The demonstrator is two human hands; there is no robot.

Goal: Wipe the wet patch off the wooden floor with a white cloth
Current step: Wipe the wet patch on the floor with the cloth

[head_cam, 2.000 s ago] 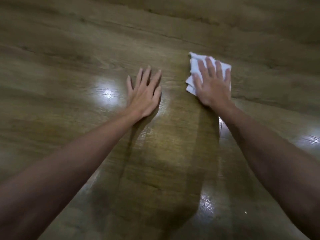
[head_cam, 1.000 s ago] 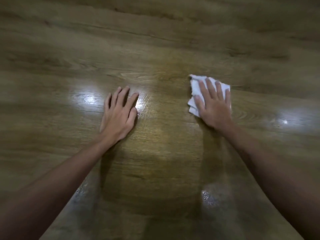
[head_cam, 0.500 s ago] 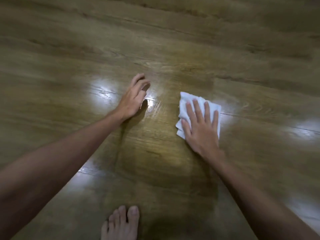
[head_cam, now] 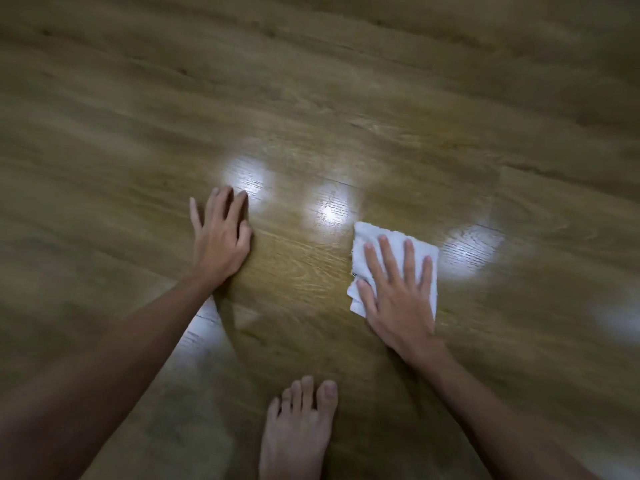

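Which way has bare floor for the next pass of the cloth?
Bare floor lies beyond the cloth and off to its right. A narrower strip runs between the left hand and the right hand, which presses the cloth flat. Toward the body it is crowded: a bare foot sits between the forearms.

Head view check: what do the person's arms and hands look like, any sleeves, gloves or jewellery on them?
Both forearms are bare to the frame edge, no sleeves showing. The left hand and right hand wear no gloves; no rings, watch or bands are visible, though the picture is blurred.
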